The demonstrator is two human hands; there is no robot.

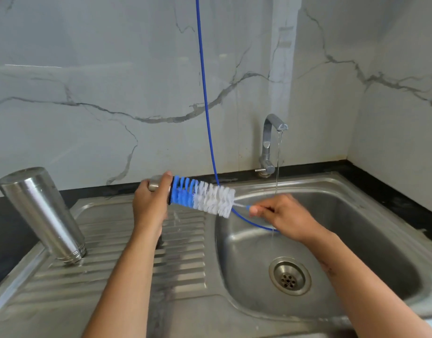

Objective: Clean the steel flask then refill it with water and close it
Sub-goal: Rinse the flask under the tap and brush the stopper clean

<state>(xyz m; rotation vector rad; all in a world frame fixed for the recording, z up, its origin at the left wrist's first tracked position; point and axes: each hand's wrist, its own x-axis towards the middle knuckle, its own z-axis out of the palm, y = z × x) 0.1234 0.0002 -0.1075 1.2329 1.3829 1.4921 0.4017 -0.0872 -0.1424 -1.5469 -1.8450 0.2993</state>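
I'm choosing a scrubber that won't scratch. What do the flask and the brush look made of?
Flask: apparently stainless steel with a brushed, glossy finish; it shows streaky highlights and reflections. Brush: soft blue and white bristles, probably nylon or another plastic, on a thin bendy blue handle, possibly coated wire, judging by its long curve.

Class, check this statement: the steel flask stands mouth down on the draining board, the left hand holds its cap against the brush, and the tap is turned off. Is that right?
Not quite. The head view shows the tap running, a thin stream falling into the sink. The rest holds: the steel flask stands mouth down on the draining board, and the left hand holds the cap against the brush.
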